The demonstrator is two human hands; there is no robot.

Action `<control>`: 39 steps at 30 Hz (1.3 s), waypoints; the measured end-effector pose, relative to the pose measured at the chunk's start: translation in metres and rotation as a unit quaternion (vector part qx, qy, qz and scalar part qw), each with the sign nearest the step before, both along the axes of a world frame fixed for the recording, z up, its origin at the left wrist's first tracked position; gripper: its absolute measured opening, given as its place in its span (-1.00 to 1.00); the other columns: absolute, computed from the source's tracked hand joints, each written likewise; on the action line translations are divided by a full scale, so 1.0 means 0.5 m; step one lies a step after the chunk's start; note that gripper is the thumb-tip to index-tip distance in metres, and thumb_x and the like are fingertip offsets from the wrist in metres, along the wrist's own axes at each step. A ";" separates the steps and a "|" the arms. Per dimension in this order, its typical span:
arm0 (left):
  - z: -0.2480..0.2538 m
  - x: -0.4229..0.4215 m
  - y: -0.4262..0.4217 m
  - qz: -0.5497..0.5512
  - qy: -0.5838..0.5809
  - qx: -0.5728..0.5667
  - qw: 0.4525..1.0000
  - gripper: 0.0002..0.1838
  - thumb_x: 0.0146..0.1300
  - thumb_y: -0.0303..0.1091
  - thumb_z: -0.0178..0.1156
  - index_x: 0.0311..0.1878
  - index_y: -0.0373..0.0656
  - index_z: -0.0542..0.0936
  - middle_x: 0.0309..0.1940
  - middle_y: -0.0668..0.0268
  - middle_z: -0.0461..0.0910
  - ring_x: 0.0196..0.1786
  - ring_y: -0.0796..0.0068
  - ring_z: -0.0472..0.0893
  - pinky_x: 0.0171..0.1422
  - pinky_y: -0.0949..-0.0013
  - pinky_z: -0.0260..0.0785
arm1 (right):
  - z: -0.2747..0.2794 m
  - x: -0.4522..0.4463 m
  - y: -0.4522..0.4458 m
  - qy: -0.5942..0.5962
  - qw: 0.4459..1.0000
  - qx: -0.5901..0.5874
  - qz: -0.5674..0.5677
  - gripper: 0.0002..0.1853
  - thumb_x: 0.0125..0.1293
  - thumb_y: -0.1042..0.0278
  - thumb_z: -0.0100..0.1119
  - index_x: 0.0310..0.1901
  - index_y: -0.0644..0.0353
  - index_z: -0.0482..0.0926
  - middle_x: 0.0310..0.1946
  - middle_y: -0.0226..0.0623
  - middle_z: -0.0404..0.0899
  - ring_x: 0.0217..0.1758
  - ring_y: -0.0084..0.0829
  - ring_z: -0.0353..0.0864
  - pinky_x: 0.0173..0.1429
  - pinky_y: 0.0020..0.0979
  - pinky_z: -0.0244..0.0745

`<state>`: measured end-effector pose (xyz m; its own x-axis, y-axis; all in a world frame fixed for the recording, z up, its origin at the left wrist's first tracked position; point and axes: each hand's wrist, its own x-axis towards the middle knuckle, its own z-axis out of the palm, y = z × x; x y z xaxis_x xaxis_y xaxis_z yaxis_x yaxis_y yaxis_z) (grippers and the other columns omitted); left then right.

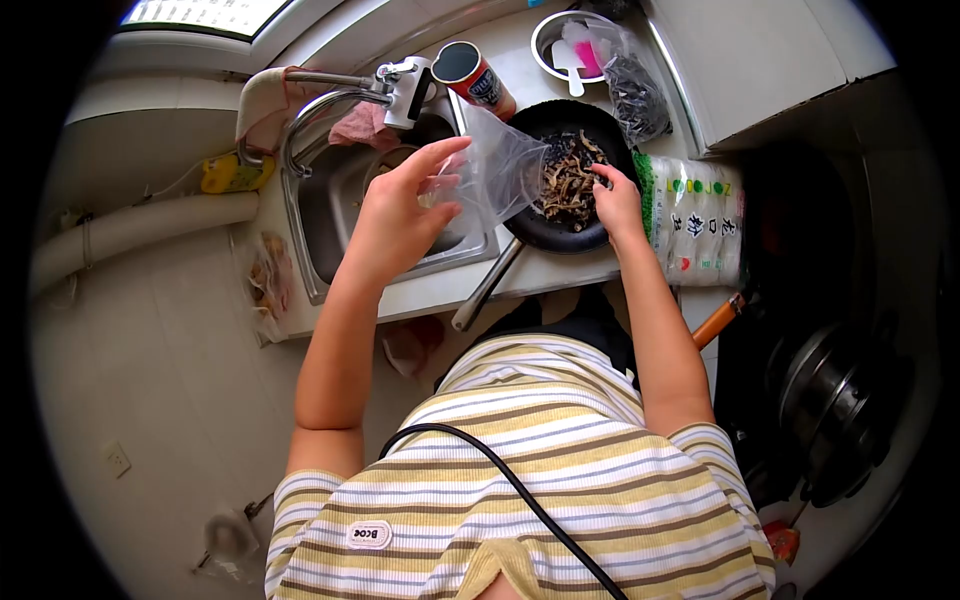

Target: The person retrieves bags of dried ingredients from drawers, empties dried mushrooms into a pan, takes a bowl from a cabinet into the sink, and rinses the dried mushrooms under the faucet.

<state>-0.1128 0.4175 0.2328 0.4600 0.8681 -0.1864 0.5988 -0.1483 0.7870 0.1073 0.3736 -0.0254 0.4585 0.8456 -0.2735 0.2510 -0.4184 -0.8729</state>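
Note:
My left hand [405, 212] is raised over the right side of the sink, its thumb and index finger spread apart. A clear plastic bag [500, 160] is right beside its fingertips and reaches over the pan; whether the fingers touch it cannot be seen. A black frying pan [553, 238] lies on the counter with brown, curled dried strips [572, 185] heaped in it. Over the pan's right side, my right hand [618, 203] has its fingertips pinched together at the edge of the heap. What they hold, if anything, is too small to name.
A steel sink [325, 215] with a faucet [335, 97] lies left. Behind the pan stand a red canister [480, 80] and a white bowl [545, 45] with a scoop. A dark-filled bag [637, 100] and a noodle packet [695, 220] sit right. The pan handle [488, 290] overhangs the counter edge.

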 end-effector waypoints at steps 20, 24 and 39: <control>-0.172 -0.316 -0.044 0.375 -0.404 -0.215 0.806 -0.52 0.25 -0.57 0.04 0.26 -0.20 0.28 0.14 0.08 0.45 0.01 0.34 0.58 -0.21 0.47 0.58 | 0.050 0.021 -0.008 0.180 0.978 0.078 -0.067 -0.58 0.15 0.72 -0.20 0.06 0.32 0.43 0.01 -0.07 0.48 -0.19 -0.39 0.66 -0.08 -0.46 0.52; -0.276 -0.359 -0.104 0.381 -0.523 -0.288 0.706 -0.53 0.29 -0.57 -0.03 0.28 -0.12 0.28 0.22 0.11 0.37 0.11 0.38 0.52 -0.16 0.51 0.60 | 0.046 0.009 -0.014 0.068 0.994 0.082 -0.007 -0.56 0.13 0.72 -0.18 0.08 0.28 0.43 0.00 -0.09 0.47 -0.14 -0.34 0.66 -0.05 -0.42 0.52; -0.363 -0.322 -0.163 0.456 -0.552 -0.304 0.629 -0.45 0.25 -0.57 0.05 0.32 -0.09 0.22 0.25 0.05 0.32 0.11 0.31 0.52 -0.17 0.54 0.57 | 0.081 0.008 -0.033 0.026 0.994 0.097 0.036 -0.79 0.17 0.68 -0.01 -0.16 0.34 0.53 -0.15 -0.22 0.50 -0.24 -0.47 0.59 -0.15 -0.51 0.52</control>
